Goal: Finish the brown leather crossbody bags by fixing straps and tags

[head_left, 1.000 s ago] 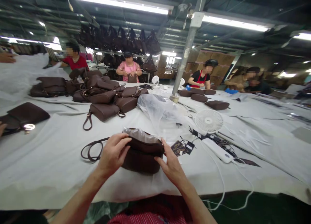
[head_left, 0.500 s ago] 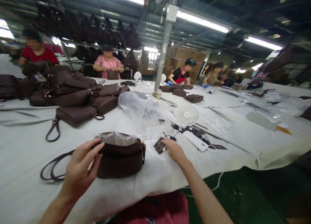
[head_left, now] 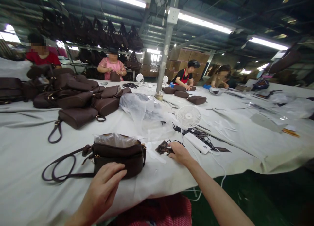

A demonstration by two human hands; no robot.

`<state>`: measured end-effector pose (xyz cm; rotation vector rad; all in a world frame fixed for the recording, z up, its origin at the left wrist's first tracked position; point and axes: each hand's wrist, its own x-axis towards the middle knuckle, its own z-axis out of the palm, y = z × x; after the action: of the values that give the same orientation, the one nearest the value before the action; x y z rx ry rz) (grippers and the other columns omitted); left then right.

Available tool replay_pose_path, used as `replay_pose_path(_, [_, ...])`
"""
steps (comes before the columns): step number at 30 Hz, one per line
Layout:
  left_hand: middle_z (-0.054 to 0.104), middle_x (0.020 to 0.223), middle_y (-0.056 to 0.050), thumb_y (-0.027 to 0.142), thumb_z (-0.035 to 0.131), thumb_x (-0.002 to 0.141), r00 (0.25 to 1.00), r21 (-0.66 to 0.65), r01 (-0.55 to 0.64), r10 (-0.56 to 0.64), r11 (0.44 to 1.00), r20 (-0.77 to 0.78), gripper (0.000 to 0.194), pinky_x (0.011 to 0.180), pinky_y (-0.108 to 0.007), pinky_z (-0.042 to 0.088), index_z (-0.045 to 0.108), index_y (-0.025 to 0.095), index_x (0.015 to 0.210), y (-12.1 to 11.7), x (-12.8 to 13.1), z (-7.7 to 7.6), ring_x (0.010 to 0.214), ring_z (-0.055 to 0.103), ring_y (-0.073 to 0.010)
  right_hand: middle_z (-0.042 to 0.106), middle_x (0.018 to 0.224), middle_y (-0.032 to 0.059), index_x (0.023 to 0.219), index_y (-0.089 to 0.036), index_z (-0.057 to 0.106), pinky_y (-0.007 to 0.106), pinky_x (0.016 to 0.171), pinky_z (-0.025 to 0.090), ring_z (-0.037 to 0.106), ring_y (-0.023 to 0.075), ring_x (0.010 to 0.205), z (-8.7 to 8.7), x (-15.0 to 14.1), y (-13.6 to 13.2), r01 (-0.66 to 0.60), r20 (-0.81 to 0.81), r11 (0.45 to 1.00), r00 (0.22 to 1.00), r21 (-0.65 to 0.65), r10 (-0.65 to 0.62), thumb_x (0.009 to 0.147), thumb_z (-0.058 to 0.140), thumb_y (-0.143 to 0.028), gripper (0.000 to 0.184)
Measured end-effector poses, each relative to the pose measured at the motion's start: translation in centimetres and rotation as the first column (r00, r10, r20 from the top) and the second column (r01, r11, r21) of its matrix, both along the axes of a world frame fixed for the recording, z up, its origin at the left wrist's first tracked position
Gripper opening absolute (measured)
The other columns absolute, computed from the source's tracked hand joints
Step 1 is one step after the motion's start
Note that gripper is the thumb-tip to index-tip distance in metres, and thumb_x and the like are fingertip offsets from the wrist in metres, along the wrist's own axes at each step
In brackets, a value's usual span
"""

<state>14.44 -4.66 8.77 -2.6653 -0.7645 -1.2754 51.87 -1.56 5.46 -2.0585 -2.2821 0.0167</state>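
Note:
A dark brown handbag stands upright in front of me, its top unzipped and clear plastic showing inside. The bag's strap loops out to the left over the cloth. My left hand is in front of the bag's lower front, fingers extended and holding nothing; whether it touches the leather I cannot tell. To the right of the bag, my right hand pinches black hang tags with gold lettering, just above the table.
Several brown bags are heaped at the left. A plastic bag, a small white fan, a white power bank with a cable and dark cords lie beyond my hands. A metal post rises mid-table. Co-workers sit across.
My left hand has moved from the bag's upper left side down and right to its front. The tags in my right hand have turned and shifted slightly.

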Motion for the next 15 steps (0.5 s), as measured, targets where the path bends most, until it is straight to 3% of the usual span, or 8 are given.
replay_pose_path(3, [0.068, 0.103, -0.009, 0.007, 0.044, 0.087, 0.997, -0.056, 0.078, -0.079, 0.995, -0.012, 0.029, 0.087, -0.031, 0.053, 0.064, 0.019, 0.103, -0.2, 1.6, 0.3, 0.098, 0.062, -0.0183, 0.062, 0.092, 0.0055, 0.092, -0.02, 0.062, 0.027, 0.074, 0.042, 0.059, 0.0191, 0.087, 1.1, 0.3, 0.7, 0.029, -0.009, 0.999, 1.0, 0.016, -0.029, 0.084, 0.053, -0.016, 0.013])
replay_pose_path(5, [0.068, 0.101, -0.009, 0.006, 0.043, 0.087, 0.993, -0.114, 0.119, -0.12, 0.986, -0.01, 0.028, 0.083, -0.028, 0.054, 0.064, 0.018, 0.1, -0.1, 2.4, 0.5, 0.095, 0.062, -0.0172, 0.061, 0.092, 0.0059, 0.09, -0.021, 0.062, 0.027, 0.072, 0.042, 0.059, 0.0178, 0.083, 2.1, 0.3, 0.8, 0.063, -0.062, 0.993, 0.996, 0.1, -0.057, 0.088, 0.046, -0.017, 0.017])
replay_pose_path(8, [0.067, 0.104, -0.009, 0.006, 0.043, 0.088, 0.984, -0.219, 0.177, -0.174, 0.96, 0.031, 0.028, 0.083, -0.026, 0.054, 0.063, 0.019, 0.102, 0.1, 3.4, 0.9, 0.096, 0.063, -0.0161, 0.06, 0.086, 0.0047, 0.083, -0.02, 0.06, 0.03, 0.074, 0.046, 0.058, 0.0182, 0.081, 3.8, -0.3, 0.2, 0.151, -0.339, 0.963, 0.938, 0.225, -0.068, 0.087, 0.045, -0.021, 0.015])
replay_pose_path(10, [0.064, 0.112, -0.009, 0.008, 0.045, 0.088, 0.976, -0.309, 0.218, -0.2, 0.926, 0.088, 0.03, 0.088, -0.027, 0.053, 0.061, 0.021, 0.109, 0.2, 4.4, 1.3, 0.104, 0.061, -0.017, 0.06, 0.08, 0.0028, 0.083, -0.02, 0.057, 0.032, 0.069, 0.051, 0.059, 0.0187, 0.077, 5.0, -1.2, -0.7, 0.227, -0.643, 0.957, 0.763, 0.182, -0.059, 0.085, 0.048, -0.029, 0.013])
replay_pose_path(12, [0.057, 0.127, -0.012, 0.01, 0.049, 0.087, 0.965, -0.404, 0.255, -0.203, 0.878, 0.169, 0.039, 0.096, -0.034, 0.05, 0.055, 0.023, 0.123, 0.2, 5.8, 1.9, 0.117, 0.055, -0.0211, 0.063, 0.084, 0.0031, 0.091, -0.019, 0.056, 0.033, 0.065, 0.055, 0.062, 0.0194, 0.078, 6.4, -2.9, -1.9, 0.23, -0.895, 0.97, 0.445, 0.074, -0.038, 0.083, 0.053, -0.038, 0.021])
replay_pose_path(14, [0.045, 0.142, -0.014, 0.015, 0.058, 0.082, 0.942, -0.506, 0.316, -0.2, 0.803, 0.27, 0.061, 0.097, -0.039, 0.049, 0.04, 0.023, 0.139, 0.0, 7.7, 2.7, 0.128, 0.046, -0.0261, 0.066, 0.094, 0.0051, 0.1, -0.019, 0.055, 0.035, 0.069, 0.057, 0.066, 0.0202, 0.083, 7.8, -5.2, -3.4, 0.154, -0.991, 0.988, 0.135, 0.0, -0.021, 0.081, 0.059, -0.044, 0.031])
replay_pose_path(15, [0.04, 0.145, -0.015, 0.017, 0.063, 0.078, 0.922, -0.566, 0.364, -0.197, 0.74, 0.334, 0.074, 0.094, -0.039, 0.051, 0.031, 0.024, 0.144, -0.1, 8.7, 3.2, 0.128, 0.046, -0.0273, 0.068, 0.096, 0.0058, 0.102, -0.019, 0.056, 0.037, 0.073, 0.058, 0.067, 0.0203, 0.084, 8.5, -6.3, -4.2, 0.108, -0.999, 0.994, 0.033, -0.015, -0.018, 0.081, 0.062, -0.044, 0.034])
